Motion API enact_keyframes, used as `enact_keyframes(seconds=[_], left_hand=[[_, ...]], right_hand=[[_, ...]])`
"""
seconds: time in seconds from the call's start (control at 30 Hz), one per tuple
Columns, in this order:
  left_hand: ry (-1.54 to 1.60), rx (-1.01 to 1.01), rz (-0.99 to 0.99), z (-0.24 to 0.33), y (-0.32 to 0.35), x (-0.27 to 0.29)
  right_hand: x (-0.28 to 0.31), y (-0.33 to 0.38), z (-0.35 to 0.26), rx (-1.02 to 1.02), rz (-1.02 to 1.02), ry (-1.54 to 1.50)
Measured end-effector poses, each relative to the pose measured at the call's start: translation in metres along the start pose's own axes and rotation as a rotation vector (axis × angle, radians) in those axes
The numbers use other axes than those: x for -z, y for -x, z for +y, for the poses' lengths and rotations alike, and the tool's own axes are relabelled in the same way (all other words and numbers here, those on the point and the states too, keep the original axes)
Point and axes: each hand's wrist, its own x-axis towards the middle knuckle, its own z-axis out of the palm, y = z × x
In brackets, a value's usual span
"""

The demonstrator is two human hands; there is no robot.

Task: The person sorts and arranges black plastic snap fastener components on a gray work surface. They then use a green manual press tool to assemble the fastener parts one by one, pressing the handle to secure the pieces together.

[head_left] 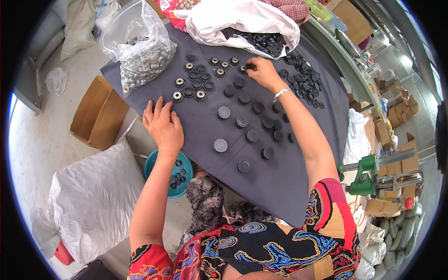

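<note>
My right hand (263, 73) pinches a small round black plastic cap (250, 66) at the far middle of the dark table, right beside a black cup with a metal bearing (242, 69) in it. My left hand (163, 125) lies flat at the table's left edge, fingers apart, holding nothing. Just beyond its fingertips are several black cups, some with bearings (177, 96) in them and others showing only black rings (196, 84). Between my forearms stand several closed black round pieces (224, 112), spread toward the near edge.
A clear bag of metal bearings (147, 60) stands at the far left, and a white sack of black parts (238, 18) at the back. Loose black caps (303, 79) pile up at right. Below the left edge sit a teal basin (186, 163) and a cardboard box (99, 112).
</note>
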Motion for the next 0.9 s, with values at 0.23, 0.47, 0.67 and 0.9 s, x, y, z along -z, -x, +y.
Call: enact_keyframes(seconds=[0.23,0.47,0.67,0.9], left_hand=[[0.004,-0.015,-0.005,-0.001,0.001,0.0],[-0.007,-0.01,-0.007,0.0,0.001,0.001],[0.016,-0.002,0.003,0.0,0.0,0.001],[-0.015,0.015,-0.028,0.003,0.001,0.001]], right_hand=[[-0.009,-0.02,-0.002,-0.031,-0.073,0.051],[-0.006,-0.014,-0.004,-0.018,-0.101,0.129],[0.0,0.011,0.001,-0.092,0.016,0.072],[-0.011,-0.008,0.016,-0.116,-0.115,0.3]])
